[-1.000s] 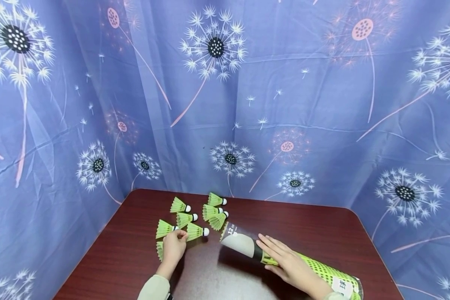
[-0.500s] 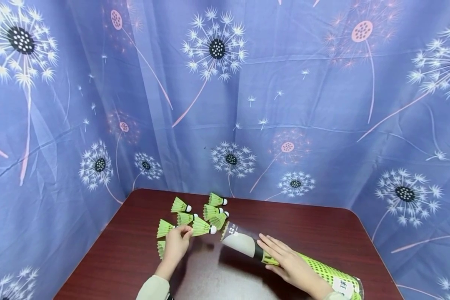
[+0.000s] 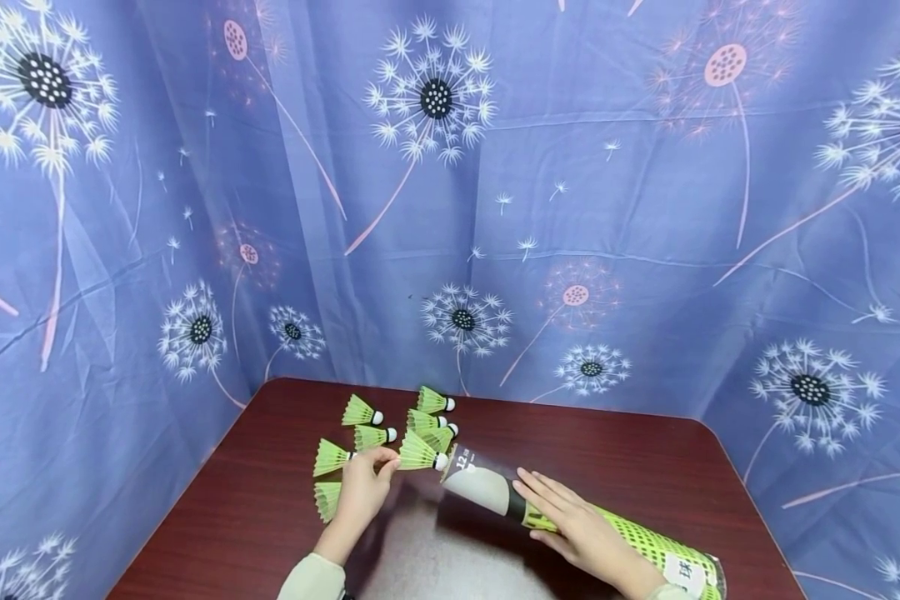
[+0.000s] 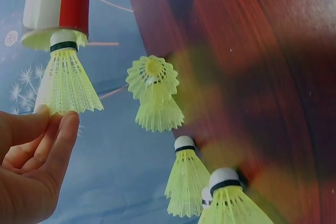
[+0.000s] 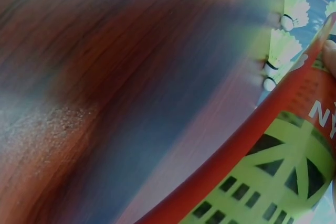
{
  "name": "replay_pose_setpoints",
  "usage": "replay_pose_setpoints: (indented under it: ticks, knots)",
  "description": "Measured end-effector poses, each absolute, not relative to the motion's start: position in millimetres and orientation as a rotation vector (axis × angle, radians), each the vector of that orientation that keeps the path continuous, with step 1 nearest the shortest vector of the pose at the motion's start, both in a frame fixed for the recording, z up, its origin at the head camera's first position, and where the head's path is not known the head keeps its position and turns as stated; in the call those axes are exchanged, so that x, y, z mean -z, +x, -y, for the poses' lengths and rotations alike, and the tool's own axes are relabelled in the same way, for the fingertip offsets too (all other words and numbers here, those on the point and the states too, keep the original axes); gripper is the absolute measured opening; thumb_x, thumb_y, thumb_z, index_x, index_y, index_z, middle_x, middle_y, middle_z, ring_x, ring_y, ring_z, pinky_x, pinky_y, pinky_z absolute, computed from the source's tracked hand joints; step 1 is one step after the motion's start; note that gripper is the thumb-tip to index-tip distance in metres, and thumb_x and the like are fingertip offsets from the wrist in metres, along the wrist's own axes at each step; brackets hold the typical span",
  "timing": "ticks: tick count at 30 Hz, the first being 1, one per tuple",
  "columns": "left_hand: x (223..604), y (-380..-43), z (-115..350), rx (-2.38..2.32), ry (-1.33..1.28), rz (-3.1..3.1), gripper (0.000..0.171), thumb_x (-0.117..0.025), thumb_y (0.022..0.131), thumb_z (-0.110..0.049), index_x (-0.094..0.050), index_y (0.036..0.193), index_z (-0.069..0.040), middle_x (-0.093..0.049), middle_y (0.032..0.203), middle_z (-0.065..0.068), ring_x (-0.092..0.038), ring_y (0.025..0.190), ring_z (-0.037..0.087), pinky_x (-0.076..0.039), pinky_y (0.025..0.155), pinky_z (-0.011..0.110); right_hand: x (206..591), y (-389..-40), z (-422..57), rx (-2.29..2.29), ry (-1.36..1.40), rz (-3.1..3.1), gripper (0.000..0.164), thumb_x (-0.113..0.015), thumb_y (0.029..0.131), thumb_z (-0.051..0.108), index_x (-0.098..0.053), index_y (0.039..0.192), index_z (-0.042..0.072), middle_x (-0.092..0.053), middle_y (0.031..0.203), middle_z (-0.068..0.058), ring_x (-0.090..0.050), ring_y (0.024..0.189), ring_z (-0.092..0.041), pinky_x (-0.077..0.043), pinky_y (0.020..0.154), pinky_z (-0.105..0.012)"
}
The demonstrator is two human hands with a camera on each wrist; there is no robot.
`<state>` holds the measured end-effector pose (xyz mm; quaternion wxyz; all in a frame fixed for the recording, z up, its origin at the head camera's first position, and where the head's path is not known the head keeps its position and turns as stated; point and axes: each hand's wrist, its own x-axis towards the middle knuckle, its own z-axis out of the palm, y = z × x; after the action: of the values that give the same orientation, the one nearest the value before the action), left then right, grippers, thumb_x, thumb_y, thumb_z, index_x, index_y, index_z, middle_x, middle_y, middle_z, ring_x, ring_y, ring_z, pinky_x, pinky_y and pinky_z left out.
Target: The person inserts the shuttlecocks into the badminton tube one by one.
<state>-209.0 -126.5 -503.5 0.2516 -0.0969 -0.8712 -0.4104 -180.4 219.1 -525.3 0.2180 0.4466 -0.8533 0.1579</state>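
Note:
My left hand [image 3: 362, 490] pinches the skirt edge of a yellow-green shuttlecock [image 3: 417, 452] between thumb and fingertips. In the left wrist view, the white cork of that shuttlecock [image 4: 64, 80] sits right at the open mouth of the shuttlecock tube [image 4: 55, 3], skirt trailing toward my fingers. The tube [image 3: 648, 537] slants across the right of the table, its mouth pointing left. Over its middle lies my right hand [image 3: 581, 533], holding it with fingers across the top and thumb on the near side. A printed panel of the tube [image 5: 286, 145] fills much of the right wrist view.
Several loose shuttlecocks lie on the dark red table [image 3: 607, 450]: one group at the back, such as a shuttlecock [image 3: 431, 399], and others left of my hand, such as a shuttlecock [image 3: 330, 457]. A blue dandelion-print curtain [image 3: 525, 183] hangs behind and at the sides.
My left hand has moved right, carrying the pinched shuttlecock from among the others to the tube's mouth. Right hand and tube have stayed in place.

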Motion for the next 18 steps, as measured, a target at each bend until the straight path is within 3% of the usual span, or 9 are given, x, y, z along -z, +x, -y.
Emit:
replay_pose_setpoints:
  ticks: [11,18]
  knots:
    - [508.4,-207.4,110.9,1.151,-0.378,2.365,0.008,-0.077,0.077,-0.001,-0.07,0.076,-0.006,-0.068,0.073,0.0,-0.054,0.06,0.004,-0.046,0.055,0.021,527.5,-181.5,-216.4,-0.443,1.24,2.356,0.064,-0.066,0.091,0.028,-0.041,0.145,0.006,-0.041,0.148,-0.014,-0.046,0.128,-0.032,-0.015,0.113,-0.019]
    - [511.1,-206.9,105.9,1.166,-0.429,2.37,0.009,-0.076,0.076,0.0,-0.07,0.076,-0.007,-0.068,0.073,-0.001,-0.053,0.06,0.003,-0.046,0.055,0.021,527.2,-180.0,-214.6,-0.443,1.247,2.352,0.062,-0.065,0.092,0.029,-0.042,0.145,0.006,-0.041,0.148,-0.013,-0.047,0.128,-0.032,-0.015,0.113,-0.019]
